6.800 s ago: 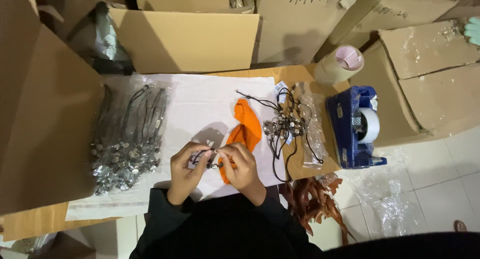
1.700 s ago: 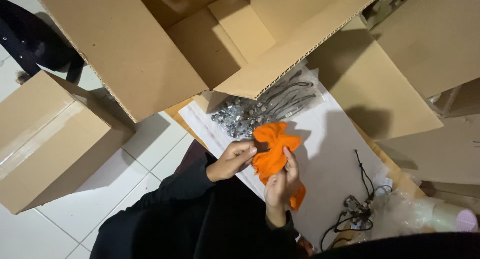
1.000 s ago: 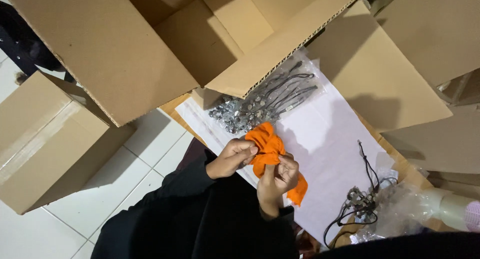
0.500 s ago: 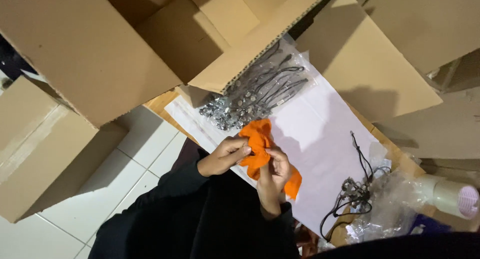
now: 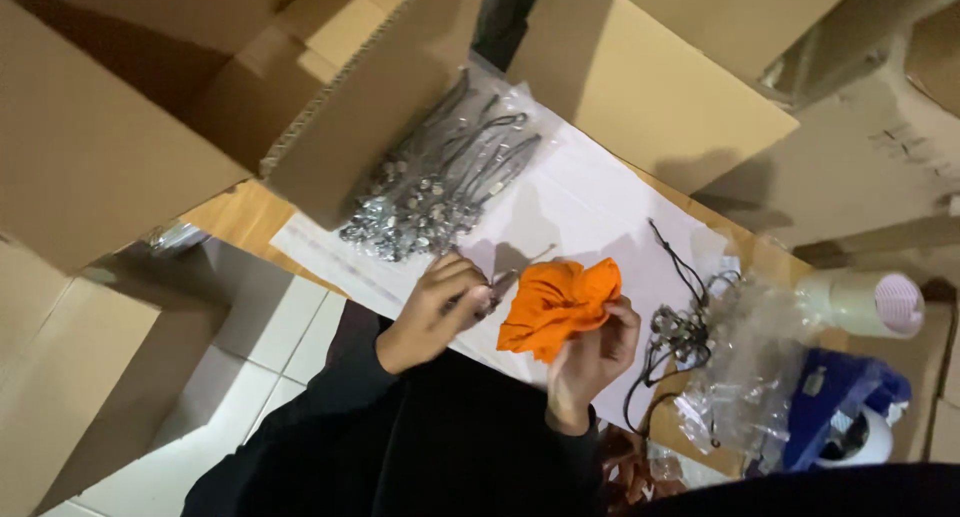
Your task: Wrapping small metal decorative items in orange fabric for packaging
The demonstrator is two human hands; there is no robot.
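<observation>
My right hand (image 5: 592,362) is closed on a bunched orange cloth (image 5: 556,305) held just above the white sheet (image 5: 590,212) on the wooden table. My left hand (image 5: 432,307) pinches a small metal charm (image 5: 497,287) with a thin cord, right beside the cloth. A pile of finished metal charms on dark cords (image 5: 432,187) lies on the sheet ahead of my left hand. A smaller tangle of charms and black cords (image 5: 680,322) lies to the right of the cloth.
Open cardboard boxes (image 5: 130,127) crowd the left and far side; one flap (image 5: 370,117) overhangs the charm pile. A clear plastic bag (image 5: 750,377), a blue tape dispenser (image 5: 845,417) and a tape roll (image 5: 865,302) stand at the right. White floor tiles (image 5: 250,377) lie below left.
The view has swung right, bringing the tape dispenser and bag into sight. My hands have drawn slightly apart: the cloth is now in my right hand alone, the charm in my left.
</observation>
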